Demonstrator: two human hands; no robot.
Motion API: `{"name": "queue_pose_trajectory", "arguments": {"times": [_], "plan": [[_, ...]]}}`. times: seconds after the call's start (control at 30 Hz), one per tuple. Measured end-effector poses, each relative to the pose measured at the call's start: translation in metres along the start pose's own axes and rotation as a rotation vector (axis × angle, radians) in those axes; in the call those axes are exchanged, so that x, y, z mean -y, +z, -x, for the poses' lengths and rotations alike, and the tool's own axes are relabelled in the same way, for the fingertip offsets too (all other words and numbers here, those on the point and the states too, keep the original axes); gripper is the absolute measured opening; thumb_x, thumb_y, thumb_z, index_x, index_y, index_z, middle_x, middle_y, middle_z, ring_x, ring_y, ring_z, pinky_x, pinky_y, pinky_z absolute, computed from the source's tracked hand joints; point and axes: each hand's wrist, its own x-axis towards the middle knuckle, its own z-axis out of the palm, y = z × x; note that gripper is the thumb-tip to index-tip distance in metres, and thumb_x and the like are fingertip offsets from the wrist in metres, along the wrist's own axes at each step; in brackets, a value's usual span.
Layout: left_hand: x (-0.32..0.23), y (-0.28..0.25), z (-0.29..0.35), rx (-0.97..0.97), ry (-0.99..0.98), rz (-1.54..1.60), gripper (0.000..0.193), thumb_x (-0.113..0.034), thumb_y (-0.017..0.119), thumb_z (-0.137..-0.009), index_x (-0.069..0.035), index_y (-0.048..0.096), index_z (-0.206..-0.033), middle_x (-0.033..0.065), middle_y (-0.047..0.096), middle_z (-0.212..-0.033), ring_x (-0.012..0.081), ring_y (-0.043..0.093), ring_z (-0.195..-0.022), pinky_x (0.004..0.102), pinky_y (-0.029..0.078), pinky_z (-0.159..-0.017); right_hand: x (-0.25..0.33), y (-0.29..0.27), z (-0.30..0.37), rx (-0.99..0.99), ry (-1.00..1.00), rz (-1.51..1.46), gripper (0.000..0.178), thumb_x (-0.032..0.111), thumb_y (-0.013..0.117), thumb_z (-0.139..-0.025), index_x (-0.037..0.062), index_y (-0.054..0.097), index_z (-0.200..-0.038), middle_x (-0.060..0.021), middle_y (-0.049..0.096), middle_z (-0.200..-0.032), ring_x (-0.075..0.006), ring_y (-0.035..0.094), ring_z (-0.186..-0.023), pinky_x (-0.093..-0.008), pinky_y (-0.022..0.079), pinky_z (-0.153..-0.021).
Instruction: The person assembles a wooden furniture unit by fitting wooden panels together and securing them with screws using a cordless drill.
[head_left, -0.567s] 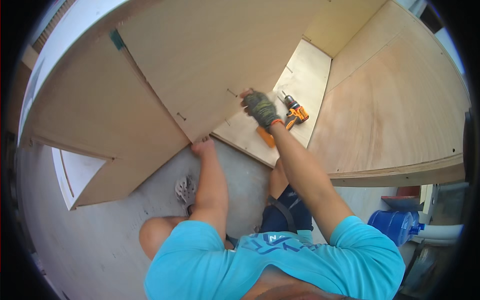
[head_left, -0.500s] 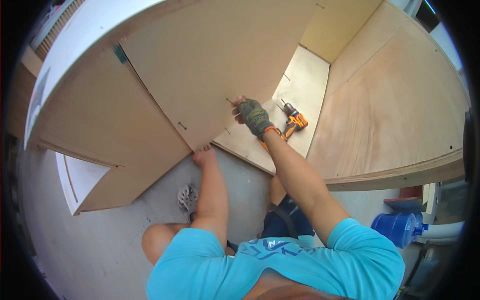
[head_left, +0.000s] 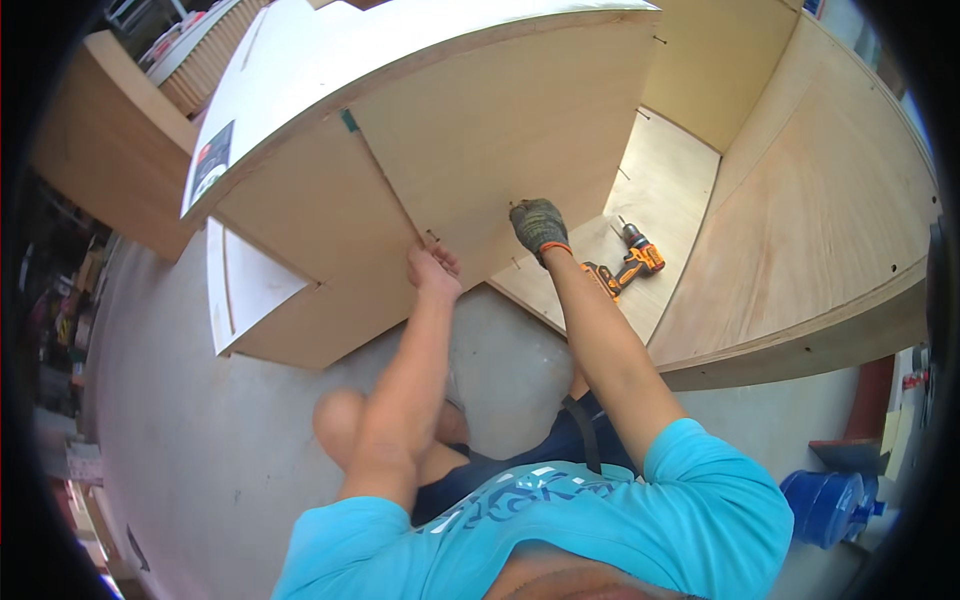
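Observation:
My bare left hand (head_left: 432,270) grips the lower front edge of an upright plywood divider panel (head_left: 500,130) inside a large plywood cabinet. My right hand (head_left: 538,225), in a dark green work glove with an orange cuff, presses flat against the same panel's face near its lower edge. An orange and black cordless drill (head_left: 625,268) lies on the cabinet's bottom board (head_left: 665,190), just right of my gloved hand. Neither hand touches the drill.
The cabinet's right side wall (head_left: 830,220) and its thick front edge (head_left: 800,345) stand to the right. A white-topped board (head_left: 330,70) caps the cabinet's left part. Grey concrete floor (head_left: 200,440) lies below. A blue water jug (head_left: 830,505) sits at the lower right.
The view has swung so the cabinet looks larger and higher. Both hands stay on the divider panel; the left hand has closed more firmly on its edge. The drill has not moved.

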Motion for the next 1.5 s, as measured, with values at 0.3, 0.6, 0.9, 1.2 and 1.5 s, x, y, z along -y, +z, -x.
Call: {"name": "queue_pose_trajectory", "arguments": {"times": [0.3, 0.6, 0.9, 1.2, 1.5], "plan": [[-0.056, 0.01, 0.026, 0.207, 0.068, -0.747, 0.02, -0.026, 0.056, -0.09, -0.006, 0.06, -0.086, 0.0042, 0.059, -0.076, 0.0164, 0.059, -0.065, 0.0335, 0.049, -0.056, -0.014, 0.02, 0.0, -0.338, 0.352, -0.61, 0.033, 0.032, 0.053, -0.087, 0.0032, 0.069, -0.087, -0.0153, 0.068, -0.082, -0.0317, 0.064, -0.076, -0.0425, 0.05, -0.07], [-0.048, 0.02, 0.038, 0.148, 0.068, -0.812, 0.027, -0.03, 0.076, -0.084, -0.007, 0.061, -0.08, 0.0048, 0.062, -0.072, 0.0176, 0.06, -0.058, 0.032, 0.049, -0.052, -0.051, 0.052, -0.018, -0.256, 0.214, -0.751, 0.022, 0.022, 0.063, -0.084, 0.0018, 0.065, -0.076, -0.0125, 0.067, -0.071, -0.0305, 0.066, -0.072, -0.04, 0.051, -0.064], [-0.055, -0.002, 0.003, 0.235, -0.066, -0.681, 0.025, -0.029, 0.054, -0.099, -0.006, 0.058, -0.107, 0.0065, 0.063, -0.095, 0.0199, 0.065, -0.08, 0.0332, 0.053, -0.066, -0.019, -0.027, 0.006, -0.797, 0.419, -0.472, 0.04, 0.042, 0.056, -0.089, 0.0024, 0.062, -0.091, -0.0258, 0.064, -0.09, -0.0426, 0.061, -0.088, -0.0477, 0.048, -0.077], [-0.063, 0.008, 0.025, 0.211, -0.031, -0.816, 0.022, -0.03, 0.065, -0.093, -0.009, 0.06, -0.096, 0.0035, 0.062, -0.086, 0.0179, 0.063, -0.074, 0.0338, 0.053, -0.066, -0.158, -0.272, -0.063, -1.308, 0.383, -0.333, 0.036, 0.034, 0.047, -0.096, 0.0031, 0.06, -0.082, -0.0176, 0.064, -0.075, -0.0372, 0.06, -0.069, -0.0444, 0.048, -0.062], [-0.064, -0.002, 0.007, 0.254, -0.084, -0.774, 0.02, -0.027, 0.067, -0.092, -0.01, 0.059, -0.087, 0.0013, 0.059, -0.074, 0.016, 0.061, -0.065, 0.031, 0.053, -0.06, -0.183, -0.333, -0.07, -0.602, 0.392, -0.813, 0.031, 0.029, 0.054, -0.088, 0.0009, 0.066, -0.094, -0.0114, 0.066, -0.08, -0.0205, 0.061, -0.066, -0.0337, 0.05, -0.062]]}}
